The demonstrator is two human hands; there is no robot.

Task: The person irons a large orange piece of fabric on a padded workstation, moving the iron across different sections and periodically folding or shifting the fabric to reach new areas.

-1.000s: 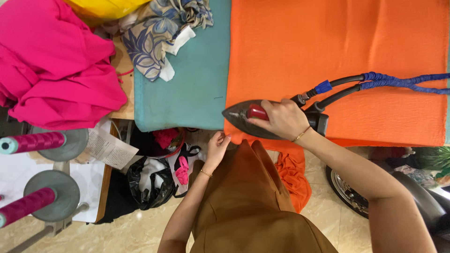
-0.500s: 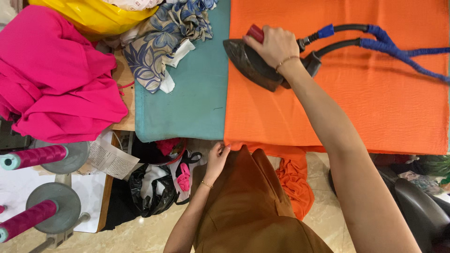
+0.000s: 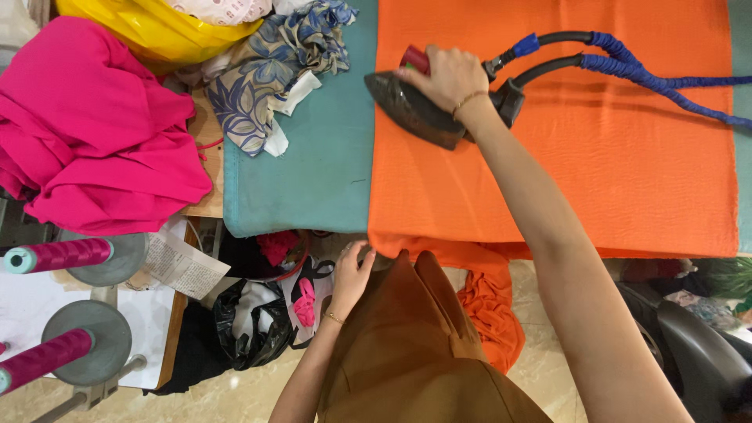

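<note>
My right hand (image 3: pixel 442 76) grips the red handle of a dark steam iron (image 3: pixel 411 110), which rests on the left part of an orange cloth (image 3: pixel 595 157) spread over a teal ironing pad (image 3: pixel 313 164). The iron's nose points left, at the cloth's left edge. Blue-wrapped hoses (image 3: pixel 642 74) run from the iron off to the right. My left hand (image 3: pixel 352 274) hangs below the table's front edge, its fingers touching the hanging hem of the orange cloth near its left corner.
A pile of pink fabric (image 3: pixel 94 133) lies at the left, with a yellow bag (image 3: pixel 157 31) and floral blue cloth (image 3: pixel 266 70) behind it. Two pink thread cones (image 3: pixel 59 254) stand on stands at lower left. Black bags (image 3: pixel 251 321) sit under the table.
My right hand has pushed the iron away from the near edge of the orange cloth, up and across it to the far left part. My left hand stayed at the hem.
</note>
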